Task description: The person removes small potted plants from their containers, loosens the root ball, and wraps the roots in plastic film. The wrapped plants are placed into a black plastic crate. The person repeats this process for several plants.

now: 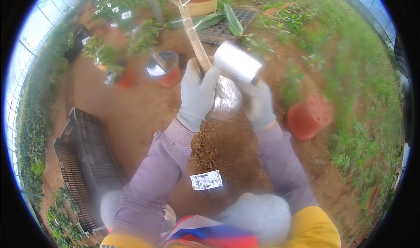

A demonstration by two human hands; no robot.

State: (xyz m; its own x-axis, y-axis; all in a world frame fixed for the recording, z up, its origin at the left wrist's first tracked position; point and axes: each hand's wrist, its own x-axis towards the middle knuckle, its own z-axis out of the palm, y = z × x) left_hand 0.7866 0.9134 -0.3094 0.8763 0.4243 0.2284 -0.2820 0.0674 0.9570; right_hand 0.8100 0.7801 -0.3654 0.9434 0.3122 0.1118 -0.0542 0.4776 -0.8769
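Wooden stake (195,40): slender, pale brown, held aslant, its upper end leaning left and bound by white ties (189,28). Wrapped bundle (226,92): rounded, glossy, sheathed in clear film, at the stake's lower end; its contents I cannot make out. Film roll (237,62): a bright, silvery-white cylinder, blurred, held tilted just above the bundle, its right end lower.

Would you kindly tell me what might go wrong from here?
The wooden stick might tilt or slip, since just the left hand grips it. The shiny roll might drop onto the soil, as the right hand holds it near one end. The label lying there might get dirty.
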